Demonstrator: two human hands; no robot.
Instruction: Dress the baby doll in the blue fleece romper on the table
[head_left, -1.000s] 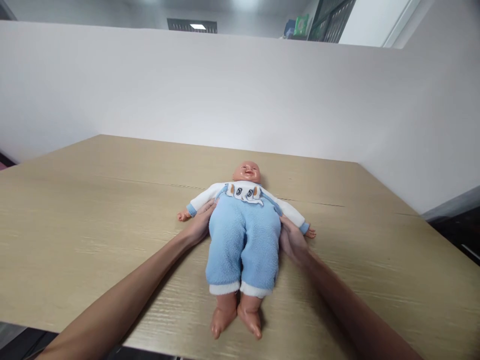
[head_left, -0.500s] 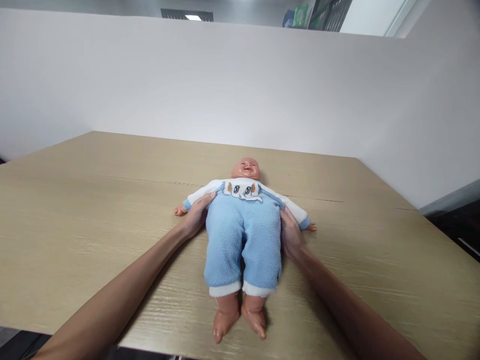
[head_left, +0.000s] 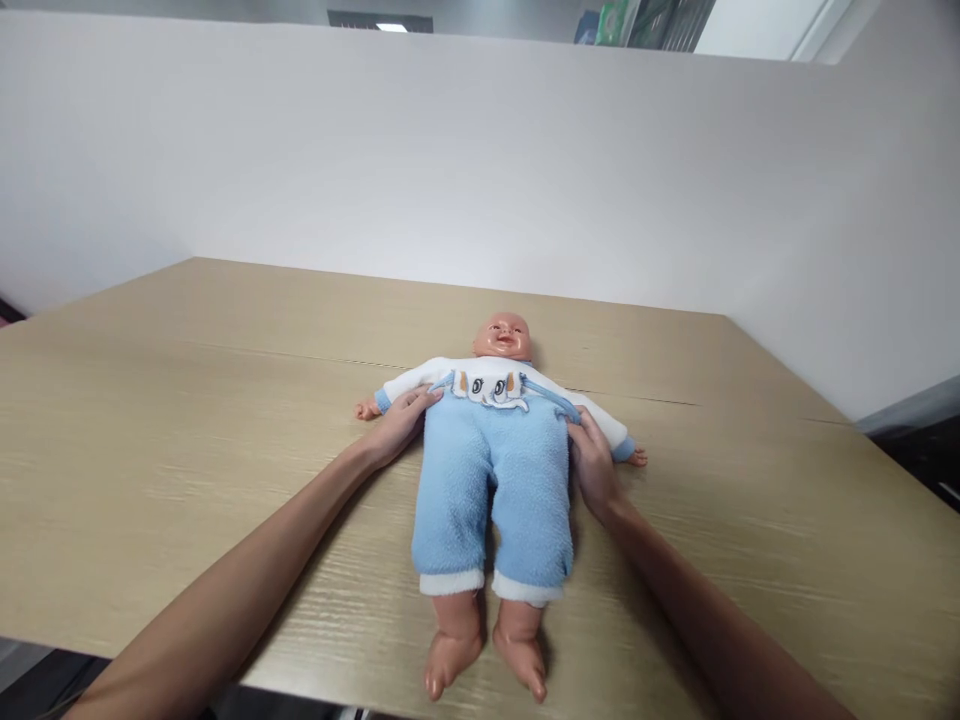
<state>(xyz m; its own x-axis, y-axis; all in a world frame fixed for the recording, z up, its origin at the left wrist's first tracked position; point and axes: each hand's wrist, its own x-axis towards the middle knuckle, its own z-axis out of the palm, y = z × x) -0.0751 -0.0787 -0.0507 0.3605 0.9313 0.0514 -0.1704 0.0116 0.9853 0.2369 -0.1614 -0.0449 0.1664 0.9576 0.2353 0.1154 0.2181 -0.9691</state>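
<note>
A baby doll [head_left: 495,440] lies on its back on the wooden table [head_left: 187,430], head away from me and bare feet near the front edge. It wears a white top with blue cuffs and fluffy light blue trousers [head_left: 491,495] with straps. My left hand [head_left: 401,425] grips the trousers at the waistband on the doll's left-hand side, fingers pinched on the fabric. On the opposite side of the waist, my right hand [head_left: 592,460] holds the trousers, fingers curled into the fleece.
White partition walls [head_left: 450,160] close off the back and right of the table. The table's front edge [head_left: 315,690] runs just below the doll's feet. A dark floor shows at the far right.
Both hands have slid up along the doll's sides from the hips to the waistband. The trousers sit a little higher, and more of the doll's lower legs shows.
</note>
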